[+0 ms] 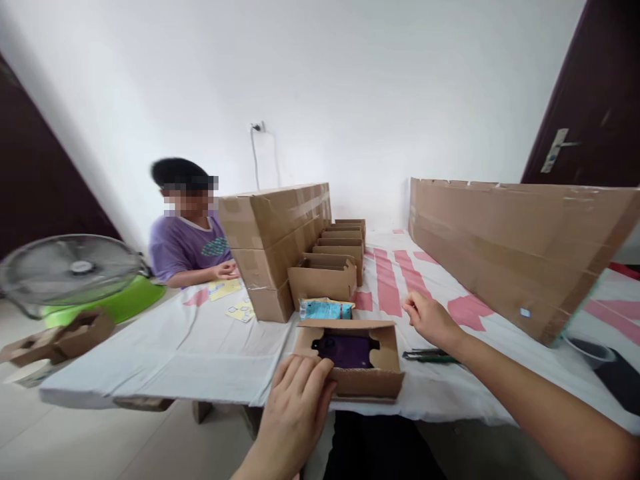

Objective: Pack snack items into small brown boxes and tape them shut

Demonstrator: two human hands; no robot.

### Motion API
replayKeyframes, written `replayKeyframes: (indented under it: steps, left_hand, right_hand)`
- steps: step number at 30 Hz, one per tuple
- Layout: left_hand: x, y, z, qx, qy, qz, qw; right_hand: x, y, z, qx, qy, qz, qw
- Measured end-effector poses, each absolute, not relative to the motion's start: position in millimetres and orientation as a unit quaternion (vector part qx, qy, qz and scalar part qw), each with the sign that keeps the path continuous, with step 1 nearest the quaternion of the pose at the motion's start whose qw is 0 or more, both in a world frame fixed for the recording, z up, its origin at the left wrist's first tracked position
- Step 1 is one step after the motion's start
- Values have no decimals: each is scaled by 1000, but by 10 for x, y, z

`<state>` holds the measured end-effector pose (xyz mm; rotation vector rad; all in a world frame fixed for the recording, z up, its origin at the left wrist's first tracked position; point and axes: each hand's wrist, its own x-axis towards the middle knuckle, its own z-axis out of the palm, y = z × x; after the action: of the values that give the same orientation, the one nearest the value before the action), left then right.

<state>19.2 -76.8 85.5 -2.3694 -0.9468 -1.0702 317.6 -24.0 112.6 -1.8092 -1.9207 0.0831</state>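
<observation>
At the table's near edge, an open cardboard box (367,385) holds a dark purple object (349,351) in a cut-out cardboard insert. Curled over the box's near left edge are the fingers of my left hand (299,398), gripping the wall. My right hand (431,321) is above the table, right of the box and apart from it. Its fingers are closed in a pinch, and whatever may be between them is hidden. Below that hand lies a dark green tool (429,356), partly covered by my forearm. A blue packet (326,309) sits just behind the box.
Stacked long cartons (273,250) stand left of a row of open boxes (323,283). On the right stands a big cardboard panel (500,247). A person in purple (187,247) sits beyond the cartons, near yellow papers (241,310). A floor fan (80,267) stands at left.
</observation>
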Motion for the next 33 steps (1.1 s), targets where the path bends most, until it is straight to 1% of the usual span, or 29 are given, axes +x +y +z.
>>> replayKeyframes:
  steps: [4,7,11,15,19,22,24,27,29,31,33]
  left_hand:
    - [234,-702,832,-832,-339,-375,227]
    - [290,-647,817,-824,-338,-384,241]
    - [328,-611,822,-821,-344,-390,235]
    - [322,-605,873,-827,-329,-391,234]
    - [280,-654,917,-835,-309,-388,238]
    - [214,-720,934,-859,-295,-361,209]
    - [170,-748,980,-880,-295,-326,179]
    - [148,-726,1168,-912,-304,-244,130]
    - [180,-664,1357,-939,-302,-148,72]
    - [241,-586,1542,-959,-281,-35,3]
    - [310,-519,1677,-963,-265,53,-20]
  right_hand:
    - [3781,-679,895,-645,-717,27,264]
    - [4078,-1053,717,-653,-728,39,204]
    - [4193,-1377,435,-670,-725,121,105]
    - [4166,-1474,220,-685,-706,162,81]
    - [4200,-1464,226,-685,-698,199,61]
    - [4185,-1410,420,-689,-691,217,27]
    - [4088,-1353,637,-690,-696,192,53]
    - [3790,-1239,1022,-642,-731,146,179]
    - [3519,-1137,1244,-561,-776,143,251]
    - [3231,-1014,1389,-452,-831,162,281]
    - [2968,-884,1447,-359,-875,185,266]
